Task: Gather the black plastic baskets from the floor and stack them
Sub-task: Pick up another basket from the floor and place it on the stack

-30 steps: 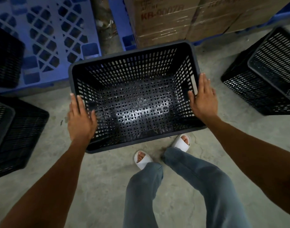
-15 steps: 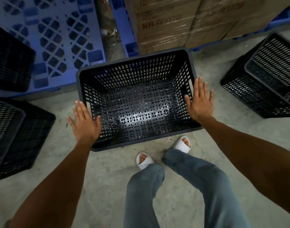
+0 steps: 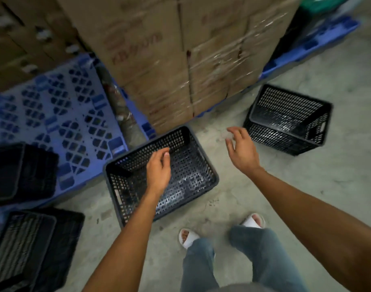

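I have let go of the black basket (image 3: 180, 173); it now sits on the floor (image 3: 306, 186) before the cardboard boxes (image 3: 180, 60). My left hand (image 3: 159, 169) hangs loosely open over it, my right hand (image 3: 241, 149) spreads empty toward the tilted basket pair (image 3: 285, 119) right of the boxes, likely next.

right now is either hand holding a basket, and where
Nothing is held. The left hand hangs open over the middle basket; the right hand is open above bare floor.

Left hand (image 3: 159, 171) empty, fingers loosely curled, over centre basket (image 3: 210, 178) on concrete floor (image 3: 338, 175); right hand (image 3: 242, 150) spread, empty, between centre basket and tilted right basket (image 3: 285, 121).
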